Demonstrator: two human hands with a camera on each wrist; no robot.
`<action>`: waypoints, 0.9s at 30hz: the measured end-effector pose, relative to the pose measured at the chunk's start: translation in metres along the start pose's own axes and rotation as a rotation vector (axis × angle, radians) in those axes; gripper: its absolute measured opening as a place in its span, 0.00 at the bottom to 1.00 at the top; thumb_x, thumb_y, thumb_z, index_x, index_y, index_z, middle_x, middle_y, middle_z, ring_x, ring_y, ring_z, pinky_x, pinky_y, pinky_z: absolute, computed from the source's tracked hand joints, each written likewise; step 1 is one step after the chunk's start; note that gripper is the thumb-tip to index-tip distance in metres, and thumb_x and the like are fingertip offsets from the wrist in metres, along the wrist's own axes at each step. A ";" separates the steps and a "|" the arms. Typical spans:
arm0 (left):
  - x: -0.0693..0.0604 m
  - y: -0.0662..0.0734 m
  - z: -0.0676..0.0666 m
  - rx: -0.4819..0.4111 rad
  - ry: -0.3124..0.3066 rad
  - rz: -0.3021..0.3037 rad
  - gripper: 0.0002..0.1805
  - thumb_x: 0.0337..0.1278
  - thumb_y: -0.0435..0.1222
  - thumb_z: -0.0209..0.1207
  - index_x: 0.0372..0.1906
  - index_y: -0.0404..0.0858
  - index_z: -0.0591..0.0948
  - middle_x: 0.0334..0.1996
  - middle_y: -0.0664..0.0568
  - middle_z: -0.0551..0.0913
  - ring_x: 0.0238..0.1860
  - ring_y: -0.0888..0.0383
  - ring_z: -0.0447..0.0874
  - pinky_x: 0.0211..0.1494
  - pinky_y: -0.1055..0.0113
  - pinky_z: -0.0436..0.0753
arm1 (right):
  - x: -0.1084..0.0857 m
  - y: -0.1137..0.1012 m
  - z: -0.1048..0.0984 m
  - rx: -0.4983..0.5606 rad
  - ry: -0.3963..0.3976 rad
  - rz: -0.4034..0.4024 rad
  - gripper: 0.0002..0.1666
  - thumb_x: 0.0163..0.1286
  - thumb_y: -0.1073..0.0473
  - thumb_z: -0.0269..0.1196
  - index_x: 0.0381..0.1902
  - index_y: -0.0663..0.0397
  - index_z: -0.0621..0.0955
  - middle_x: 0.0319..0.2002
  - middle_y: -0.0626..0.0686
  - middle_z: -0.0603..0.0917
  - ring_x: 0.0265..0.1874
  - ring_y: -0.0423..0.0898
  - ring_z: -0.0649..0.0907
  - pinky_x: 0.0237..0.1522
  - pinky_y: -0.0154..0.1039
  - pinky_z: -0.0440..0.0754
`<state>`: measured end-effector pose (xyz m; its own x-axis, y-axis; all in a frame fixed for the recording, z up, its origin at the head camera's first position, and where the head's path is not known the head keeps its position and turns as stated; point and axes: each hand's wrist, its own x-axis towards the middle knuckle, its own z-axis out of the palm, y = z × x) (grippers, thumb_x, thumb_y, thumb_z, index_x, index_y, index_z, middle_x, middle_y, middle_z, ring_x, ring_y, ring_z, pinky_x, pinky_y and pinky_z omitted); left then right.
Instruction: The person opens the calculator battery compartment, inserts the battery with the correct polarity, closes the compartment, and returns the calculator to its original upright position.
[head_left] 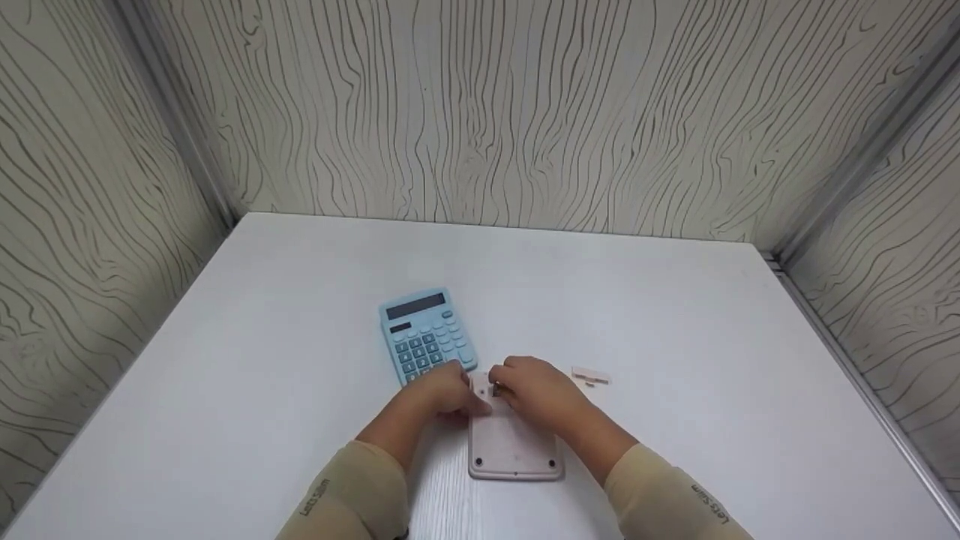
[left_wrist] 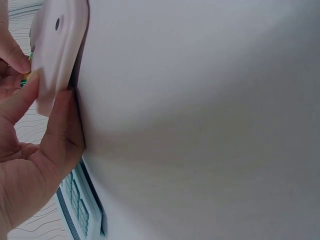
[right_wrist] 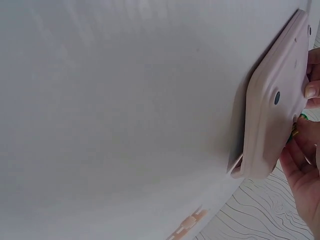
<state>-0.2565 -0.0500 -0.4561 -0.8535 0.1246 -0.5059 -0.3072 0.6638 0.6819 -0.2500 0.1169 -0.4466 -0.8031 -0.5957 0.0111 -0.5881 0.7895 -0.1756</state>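
Observation:
A pale pink calculator (head_left: pixel 516 446) lies face down on the white table, its back with dark round feet facing up. My left hand (head_left: pixel 448 390) grips its upper left edge, thumb on the back and fingers beneath, as the left wrist view shows. With its fingertips my right hand (head_left: pixel 536 390) pinches a small green and gold battery (right_wrist: pixel 294 132) at the upper part of the calculator's back. The fingers hide most of the battery and the slot area. A light blue calculator (head_left: pixel 427 330) lies face up just beyond my left hand.
A small pink battery cover (head_left: pixel 591 374) lies on the table (head_left: pixel 675 315) to the right of my right hand, with a tiny piece beside it. Wood-patterned panels (head_left: pixel 480 112) enclose the table at the back and on both sides.

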 end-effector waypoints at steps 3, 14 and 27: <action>0.000 0.001 0.001 0.003 -0.003 -0.014 0.21 0.38 0.41 0.70 0.34 0.37 0.72 0.26 0.47 0.79 0.26 0.54 0.77 0.29 0.64 0.75 | 0.000 -0.001 0.000 -0.038 0.010 -0.026 0.03 0.64 0.59 0.59 0.36 0.45 0.78 0.28 0.43 0.73 0.28 0.40 0.71 0.34 0.35 0.75; 0.000 0.000 0.001 -0.003 0.002 -0.021 0.24 0.37 0.42 0.71 0.38 0.36 0.72 0.27 0.46 0.79 0.27 0.53 0.79 0.31 0.64 0.76 | 0.000 -0.002 0.002 -0.124 0.009 -0.095 0.03 0.63 0.60 0.58 0.31 0.45 0.75 0.27 0.43 0.70 0.25 0.40 0.68 0.28 0.32 0.70; 0.000 0.002 0.002 -0.036 -0.004 -0.024 0.35 0.37 0.40 0.71 0.53 0.32 0.70 0.28 0.47 0.79 0.27 0.53 0.78 0.30 0.64 0.76 | 0.000 0.002 -0.001 -0.066 -0.026 -0.067 0.07 0.59 0.64 0.59 0.30 0.43 0.79 0.24 0.42 0.69 0.25 0.40 0.68 0.27 0.31 0.69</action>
<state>-0.2564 -0.0474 -0.4553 -0.8441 0.1126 -0.5243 -0.3423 0.6394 0.6884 -0.2507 0.1185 -0.4458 -0.7596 -0.6504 -0.0053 -0.6460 0.7554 -0.1101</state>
